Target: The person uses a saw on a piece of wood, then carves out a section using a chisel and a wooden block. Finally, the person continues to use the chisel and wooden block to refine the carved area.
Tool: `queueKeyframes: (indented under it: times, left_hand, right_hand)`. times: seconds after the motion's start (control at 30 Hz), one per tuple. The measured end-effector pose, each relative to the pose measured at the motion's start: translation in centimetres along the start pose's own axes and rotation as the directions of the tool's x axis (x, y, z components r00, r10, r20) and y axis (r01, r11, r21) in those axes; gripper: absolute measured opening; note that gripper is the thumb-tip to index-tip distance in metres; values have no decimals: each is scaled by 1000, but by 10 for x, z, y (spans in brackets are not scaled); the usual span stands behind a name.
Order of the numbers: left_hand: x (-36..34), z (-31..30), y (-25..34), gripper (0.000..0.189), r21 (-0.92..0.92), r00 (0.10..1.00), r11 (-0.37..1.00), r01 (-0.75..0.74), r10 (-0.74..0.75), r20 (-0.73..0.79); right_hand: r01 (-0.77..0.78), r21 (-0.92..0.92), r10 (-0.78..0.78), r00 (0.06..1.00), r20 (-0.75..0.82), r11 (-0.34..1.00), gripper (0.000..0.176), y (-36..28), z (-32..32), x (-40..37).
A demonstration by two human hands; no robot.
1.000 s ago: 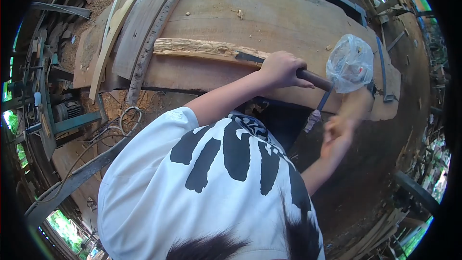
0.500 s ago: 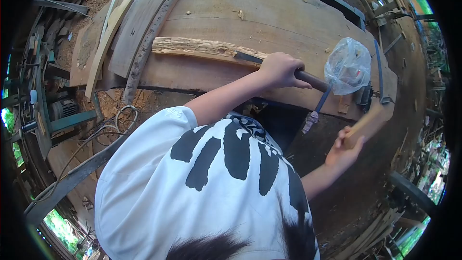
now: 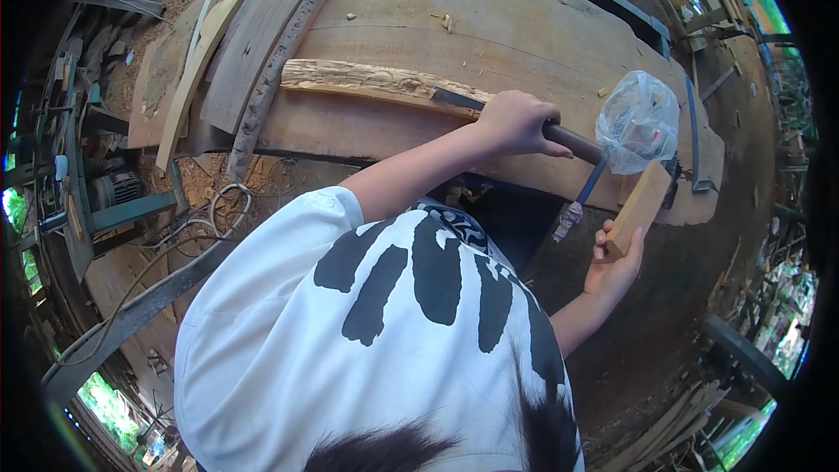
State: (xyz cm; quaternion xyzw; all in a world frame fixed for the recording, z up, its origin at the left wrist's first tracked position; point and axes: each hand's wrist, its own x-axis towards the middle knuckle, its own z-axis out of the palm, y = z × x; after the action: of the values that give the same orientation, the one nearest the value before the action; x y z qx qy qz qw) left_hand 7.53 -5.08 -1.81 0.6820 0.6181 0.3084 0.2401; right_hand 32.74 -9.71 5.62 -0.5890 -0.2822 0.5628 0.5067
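My left hand (image 3: 516,122) is wrapped round a chisel (image 3: 572,141), whose dark blade lies against the right part of a wooden strip (image 3: 358,79) with a rough, gouged top. My right hand (image 3: 614,260) grips the lower end of a rectangular wooden block (image 3: 640,205). The block is tilted, its upper end near the clear plastic bag (image 3: 642,118) and a little right of the chisel's handle end. A thin blue rod (image 3: 587,185) with a wrapped end sticks out over the bench edge between my hands.
The wide wooden bench (image 3: 393,0) carries several long boards (image 3: 266,35) at its left side. A blue metal bar (image 3: 695,135) lies at the right end. Wood chips (image 3: 447,23) are scattered on top. A looped cable (image 3: 229,205) hangs at the lower left.
My right hand has swung the wooden block up and to the left, closer to the chisel's handle end. My left hand keeps its grip on the chisel at the strip.
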Motion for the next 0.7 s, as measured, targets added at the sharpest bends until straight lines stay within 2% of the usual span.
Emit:
queueKeyframes:
  times: [0.17, 0.23, 0.27, 0.3, 0.33, 0.4, 0.47, 0.5, 0.53, 0.57, 0.6, 0.63, 0.67, 0.7]
  left_hand:
    - [-1, -1, 0, 58, 0, 1000, 1000, 3, -3, 5]
    - [-1, -2, 1, 59, 17, 1000, 1000, 5, -5, 19]
    - [-1, -2, 1, 59, 15, 1000, 1000, 4, -4, 19]
    - [-2, -2, 1, 59, 27, 999, 1000, 10, -11, 31]
    - [-1, -1, 1, 60, 41, 999, 999, 15, -17, 41]
    - [-2, 0, -1, 60, 55, 999, 998, 9, -11, 41]
    - [-3, 0, -3, 60, 68, 999, 998, 9, -12, 46]
    - [-2, 0, -2, 59, 33, 999, 999, 18, -19, 36]
    - [-2, 0, -1, 58, -3, 999, 1000, 24, -24, 25]
    - [-2, 0, 1, 58, -5, 999, 1000, 20, -20, 27]
    - [-1, -2, 3, 58, 21, 999, 1000, 22, -23, 27]
    - [0, -4, 3, 58, 51, 999, 998, 25, -26, 29]
    - [0, -2, 2, 58, 49, 999, 999, 23, -24, 33]
    - [1, -1, -1, 58, 24, 999, 999, 35, -35, 20]
  right_hand:
    - [-59, 41, 57, 997, 61, 997, 44, 3, -5, -1]
    - [69, 206, -56, 996, -69, 976, 43, 6, 5, -3]
    - [97, 89, -84, 987, -139, 991, 40, 14, 15, -7]
    - [-46, -93, 53, 996, 70, 995, 38, 6, 18, -20]
    - [-144, -294, 221, 943, 247, 945, 36, -5, 14, -30]
    - [-240, -188, 266, 955, 129, 953, 39, -19, -20, -15]
    - [-70, 110, 73, 997, -26, 991, 47, -18, -34, 0]
    - [120, 198, -91, 984, -150, 973, 52, -11, -23, 6]
    - [233, 309, -141, 946, -290, 922, 50, 1, -12, 11]
    - [63, 184, -44, 993, -105, 981, 48, 9, -14, 6]
    - [-85, 24, 83, 994, 70, 996, 46, 14, -12, 0]
    - [-192, -246, 231, 963, 139, 950, 46, 6, 12, -23]
    - [-143, -153, 172, 966, 193, 978, 47, 17, 11, -26]
    - [-213, -98, 226, 962, 155, 972, 47, 6, -2, -18]
